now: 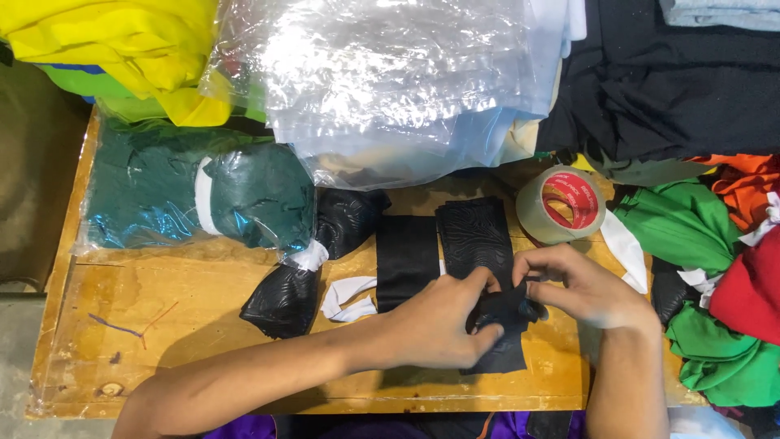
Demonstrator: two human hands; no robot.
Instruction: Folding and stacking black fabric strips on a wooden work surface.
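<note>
We pinch the black fabric piece (504, 313) at the tabletop's (203, 374) five o'clock, left hand (439, 325) and right hand (581, 289) both gripping it; best keep edges aligned, tension even.

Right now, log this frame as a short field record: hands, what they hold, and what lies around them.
view: head camera, looking down
surface: wooden table
left hand: pinching the black fabric piece
right hand: gripping the same piece from the other side
behind the hands: two flat black fabric strips, side by side
tape roll: lying flat, beyond the right hand
far left: dark green garment in a clear bag
far middle: pile of clear plastic bags
right edge: green and red garments
</note>
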